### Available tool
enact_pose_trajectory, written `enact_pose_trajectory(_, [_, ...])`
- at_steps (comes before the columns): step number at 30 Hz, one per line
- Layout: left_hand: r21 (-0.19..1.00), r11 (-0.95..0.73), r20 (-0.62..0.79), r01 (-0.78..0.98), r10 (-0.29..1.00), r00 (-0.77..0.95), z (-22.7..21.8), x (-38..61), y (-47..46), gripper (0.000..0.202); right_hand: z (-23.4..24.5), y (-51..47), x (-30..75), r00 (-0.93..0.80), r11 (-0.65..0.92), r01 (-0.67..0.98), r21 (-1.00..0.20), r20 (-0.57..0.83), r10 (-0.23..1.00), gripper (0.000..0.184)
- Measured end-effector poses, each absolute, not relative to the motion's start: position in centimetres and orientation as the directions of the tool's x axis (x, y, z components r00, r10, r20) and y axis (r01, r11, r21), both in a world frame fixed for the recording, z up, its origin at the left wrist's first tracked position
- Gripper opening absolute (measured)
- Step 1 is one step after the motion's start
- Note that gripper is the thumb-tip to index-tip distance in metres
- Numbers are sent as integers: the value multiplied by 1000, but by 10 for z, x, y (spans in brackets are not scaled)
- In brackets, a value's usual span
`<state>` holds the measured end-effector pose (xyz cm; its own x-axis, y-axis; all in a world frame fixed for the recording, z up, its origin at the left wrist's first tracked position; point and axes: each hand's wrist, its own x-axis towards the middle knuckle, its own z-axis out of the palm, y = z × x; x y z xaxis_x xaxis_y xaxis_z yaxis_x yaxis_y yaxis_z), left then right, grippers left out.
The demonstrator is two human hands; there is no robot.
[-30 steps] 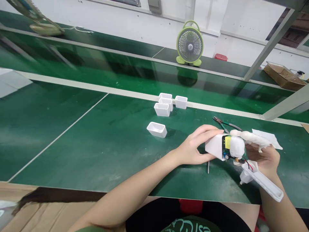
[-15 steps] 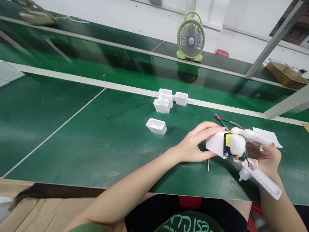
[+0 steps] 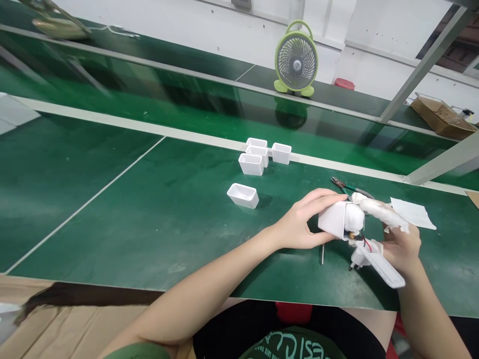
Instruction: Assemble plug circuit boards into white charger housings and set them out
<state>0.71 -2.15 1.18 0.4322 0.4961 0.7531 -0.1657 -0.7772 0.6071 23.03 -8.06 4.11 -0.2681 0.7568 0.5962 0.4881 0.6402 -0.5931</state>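
Note:
My left hand [image 3: 304, 221] grips a white plastic housing [image 3: 332, 220] from its left side, fingers on top and thumb below. My right hand [image 3: 397, 240], with white wrapping on the thumb and forefinger, presses a circuit board into the housing's open end; the board is almost hidden inside. Red and black wires [image 3: 364, 243] run from it to a white plug cover [image 3: 374, 261] that hangs beneath my right palm. Both hands hover just above the green bench [image 3: 157, 219].
Several empty white housings [image 3: 252, 163] stand behind, one more [image 3: 243, 195] nearer. Green-handled pliers [image 3: 350, 188] and a white paper [image 3: 411, 213] lie beyond my hands. A thin metal pin [image 3: 322, 254] lies below. A green fan [image 3: 296, 60] and cardboard box [image 3: 441, 117] sit far back.
The yellow-green circuit board, visible outside the housing earlier, has slid into it under my right thumb. My right hand and the plug cover have moved left toward the housing.

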Motion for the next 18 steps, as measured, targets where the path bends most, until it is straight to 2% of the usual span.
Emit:
enact_pose_trajectory(3, [774, -587, 616, -239, 611, 497, 7, 7, -18, 66, 46, -74, 226, -407, 711, 556, -430, 605, 685, 81])
enact_pose_trajectory(5, [861, -390, 509, -327, 645, 570, 4, 7, -16, 69, 48, -71, 222, -423, 656, 546, -521, 505, 752, 86])
enact_pose_trajectory(8, [905, -99, 393, -415, 573, 719, 2, 6, -13, 81, 47, -70, 219, -441, 579, 454, -677, 394, 807, 83])
enact_pose_trajectory(10, [912, 37, 339, -409, 495, 800, 3, 5, -12, 90, 42, -70, 219, -459, 586, 435, -684, 392, 797, 77])
enact_pose_trajectory(13, [935, 105, 260, -339, 449, 855, 8, 0, -7, 99, 27, -67, 214, -403, 585, 485, -650, 427, 810, 69])
enact_pose_trajectory(15, [961, 116, 150, -253, 548, 823, 10, -5, 0, 87, 14, -62, 205, -287, 540, 544, -642, 463, 839, 63])
enact_pose_trajectory(18, [977, 140, -9, -160, 780, 626, 9, -12, 17, 46, -5, -53, 185, -168, 454, 599, -660, 450, 877, 56])
